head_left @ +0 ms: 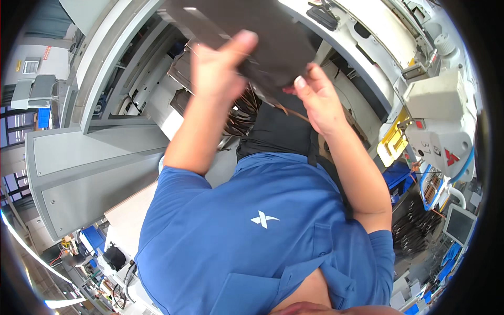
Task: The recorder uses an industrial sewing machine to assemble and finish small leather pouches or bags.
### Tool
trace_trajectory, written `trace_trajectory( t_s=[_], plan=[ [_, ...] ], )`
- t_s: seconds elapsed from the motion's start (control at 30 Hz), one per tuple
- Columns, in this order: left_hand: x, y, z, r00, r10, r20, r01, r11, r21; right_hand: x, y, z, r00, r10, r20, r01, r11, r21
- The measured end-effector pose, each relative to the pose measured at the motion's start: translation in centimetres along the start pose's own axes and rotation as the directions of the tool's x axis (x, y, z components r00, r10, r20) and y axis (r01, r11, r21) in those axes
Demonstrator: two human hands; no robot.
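A large dark, flat panel [262, 39] of sheet-like material is held up in front of me, its left part smeared by motion. My left hand [223, 68] grips its near left edge, with the thumb lying over the top face; the other fingers are blurred or hidden. At the panel's near right corner, my right hand [320, 100] pinches the edge between thumb and fingers. A thin brown strip [294, 112] shows just below that corner.
A white sewing machine [438, 115] with a yellow plate stands at the right. Dark pieces [244, 113] lie bundled below the panel. A grey cabinet [94, 173] is on the left, a white worktop [375, 23] with a small black item at the far side.
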State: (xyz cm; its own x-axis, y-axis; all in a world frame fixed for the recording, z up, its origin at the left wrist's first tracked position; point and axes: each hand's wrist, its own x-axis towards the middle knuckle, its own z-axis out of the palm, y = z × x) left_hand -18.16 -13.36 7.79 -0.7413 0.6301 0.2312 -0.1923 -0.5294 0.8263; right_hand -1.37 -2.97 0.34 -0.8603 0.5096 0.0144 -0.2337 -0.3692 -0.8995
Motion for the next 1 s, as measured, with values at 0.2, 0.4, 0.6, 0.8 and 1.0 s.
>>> trace_trajectory(
  t_s=[0.2, 0.4, 0.6, 0.8, 1.0],
  plan=[
    [0.3, 20.0, -11.8, 0.886, 0.450, -0.114, -0.435, 0.891, 0.131, -3.0, 2.7, -4.8, 0.951, 0.283, 0.122, -0.088, 0.628, -0.773],
    [-3.9, 29.2, -13.9, 0.825, 0.532, 0.188, -0.402, 0.788, -0.465, -4.4, 7.3, -7.6, 0.954, 0.233, 0.189, 0.080, 0.409, -0.909],
    [-8.4, 26.7, -20.2, 0.930, 0.239, 0.280, -0.200, 0.966, -0.161, -5.3, 8.5, -8.9, 0.961, 0.247, 0.123, -0.031, 0.542, -0.840],
    [-8.4, 7.1, -30.7, 0.854, -0.135, -0.502, 0.215, 0.971, 0.104, -9.3, 7.4, -10.6, 0.946, 0.322, -0.050, -0.209, 0.485, -0.849],
    [-10.3, -2.3, -39.7, 0.811, -0.323, -0.489, 0.346, 0.937, -0.044, -18.6, 5.4, -15.4, 0.924, 0.294, -0.244, -0.362, 0.464, -0.809]
  ],
)
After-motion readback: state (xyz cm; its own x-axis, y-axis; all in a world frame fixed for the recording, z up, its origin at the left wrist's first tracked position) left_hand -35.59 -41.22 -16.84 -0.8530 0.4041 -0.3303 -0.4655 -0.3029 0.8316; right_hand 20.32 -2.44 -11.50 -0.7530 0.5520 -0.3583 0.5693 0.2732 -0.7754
